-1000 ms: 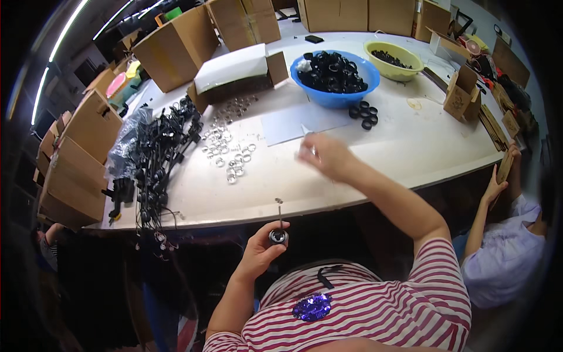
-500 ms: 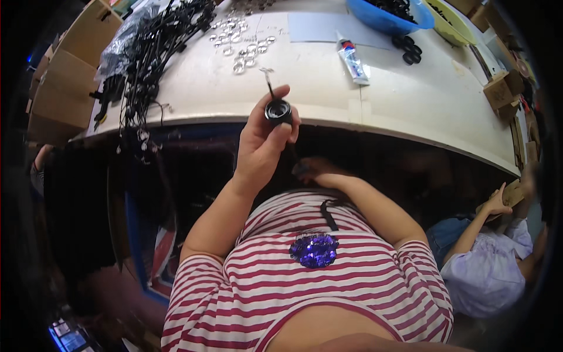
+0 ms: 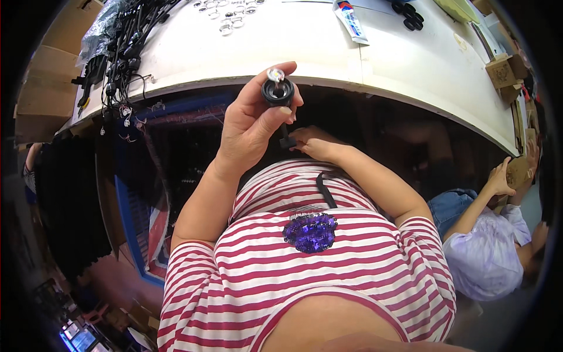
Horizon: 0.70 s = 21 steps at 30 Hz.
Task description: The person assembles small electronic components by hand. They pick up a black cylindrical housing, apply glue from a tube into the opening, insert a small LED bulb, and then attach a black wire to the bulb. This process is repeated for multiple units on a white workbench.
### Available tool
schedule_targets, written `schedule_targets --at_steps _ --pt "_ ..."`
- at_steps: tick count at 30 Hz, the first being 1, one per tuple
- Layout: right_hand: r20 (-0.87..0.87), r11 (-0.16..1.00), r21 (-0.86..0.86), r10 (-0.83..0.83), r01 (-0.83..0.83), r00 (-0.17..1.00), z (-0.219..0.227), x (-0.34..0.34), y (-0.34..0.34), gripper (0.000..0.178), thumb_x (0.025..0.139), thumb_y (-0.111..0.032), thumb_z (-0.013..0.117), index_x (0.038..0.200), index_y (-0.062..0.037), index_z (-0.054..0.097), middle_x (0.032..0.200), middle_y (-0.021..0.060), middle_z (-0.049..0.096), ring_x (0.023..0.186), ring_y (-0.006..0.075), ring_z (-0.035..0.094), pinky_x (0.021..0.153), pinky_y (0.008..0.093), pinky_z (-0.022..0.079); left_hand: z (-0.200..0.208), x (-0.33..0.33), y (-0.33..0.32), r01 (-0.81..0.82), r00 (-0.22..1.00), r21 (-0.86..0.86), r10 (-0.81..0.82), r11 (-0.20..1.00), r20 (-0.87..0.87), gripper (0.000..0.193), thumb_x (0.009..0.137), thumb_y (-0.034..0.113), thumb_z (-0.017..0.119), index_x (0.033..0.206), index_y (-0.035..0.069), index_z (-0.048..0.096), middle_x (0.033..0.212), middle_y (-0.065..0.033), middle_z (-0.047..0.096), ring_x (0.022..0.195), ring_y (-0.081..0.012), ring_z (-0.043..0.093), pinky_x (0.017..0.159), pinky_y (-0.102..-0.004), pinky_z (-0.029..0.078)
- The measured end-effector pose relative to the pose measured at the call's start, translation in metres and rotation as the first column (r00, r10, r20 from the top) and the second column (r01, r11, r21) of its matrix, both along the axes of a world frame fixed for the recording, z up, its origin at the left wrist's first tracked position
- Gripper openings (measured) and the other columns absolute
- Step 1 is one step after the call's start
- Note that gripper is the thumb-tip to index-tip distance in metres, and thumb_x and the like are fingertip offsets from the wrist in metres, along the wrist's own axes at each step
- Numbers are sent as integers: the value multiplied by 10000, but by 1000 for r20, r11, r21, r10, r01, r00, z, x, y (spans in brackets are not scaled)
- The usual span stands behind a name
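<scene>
My left hand [image 3: 246,129] is raised at the near edge of the table, its fingers and thumb wrapped round a black round lamp housing [image 3: 268,98] with the open end up. A small light board [image 3: 275,75], whitish with a yellowish middle, stands out of that opening on a wire. Below the housing a black stem runs down to a small black block [image 3: 287,142]. My right hand [image 3: 316,144] is lower, in front of my waist, with fingers pinched together beside this block; the dark part in them is partly hidden.
On the white table [image 3: 404,70] lie clear round lenses [image 3: 231,23], a glue tube [image 3: 350,23], black rings [image 3: 410,22] and a tangle of black cables [image 3: 120,58] hanging over the edge. Cardboard boxes [image 3: 50,88] stand left. At right another person's hand [image 3: 500,178] holds a brown piece.
The light board, earlier farther out on its wire, is now close to the housing's mouth. My right hand is slightly higher. The view has shifted, so the table sits higher in it.
</scene>
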State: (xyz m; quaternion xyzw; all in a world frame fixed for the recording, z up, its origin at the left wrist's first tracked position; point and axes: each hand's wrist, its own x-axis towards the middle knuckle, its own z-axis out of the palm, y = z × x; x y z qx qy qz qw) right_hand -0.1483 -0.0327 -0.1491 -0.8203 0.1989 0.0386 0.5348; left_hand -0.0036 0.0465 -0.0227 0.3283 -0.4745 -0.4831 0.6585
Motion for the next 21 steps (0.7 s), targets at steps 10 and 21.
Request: schedule_targets --at_steps 10,21 --pt "-28 968 -221 115 -118 993 -34 -7 5 263 867 -199 474 1030 -38 603 1015 157 603 953 297 567 835 349 436 7 10 8 -8 998 50 4 999 64 578 827 132 605 1303 -53 336 895 -97 546 695 -104 464 632 -208 386" --pt "383 652 -684 -59 326 922 145 93 -108 203 808 -158 576 983 -61 610 893 156 619 815 318 591 752 371 472 -31 35 23 -194 974 133 174 972 148 470 807 243 628 1183 19 454 729 -22 491 582 -57 396 503 -179 309"
